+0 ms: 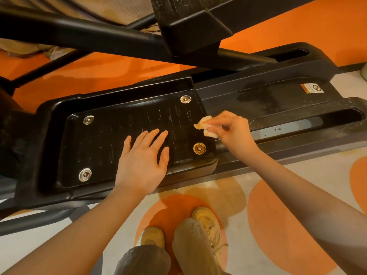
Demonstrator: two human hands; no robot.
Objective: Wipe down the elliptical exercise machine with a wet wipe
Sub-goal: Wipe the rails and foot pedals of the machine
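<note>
Glossy black plastic on the pedal [119, 139], wet-looking, ribbed with shallow moulded slots. Shiny metal bolts [85, 174] at its corners, one brass-toned [199, 148]. Matt, grainy dark plastic on the base rail [278, 100], speckled with dust and streaked damp. Smooth painted metal on the bars [79, 34]. Crumpled, soft cloth-like wipe [206, 128], discoloured. Printed paper sticker [312, 88]. Smooth, faintly shiny floor [278, 225]. Matt fabric trousers [190, 247], worn suede-like shoes [208, 221].
</note>
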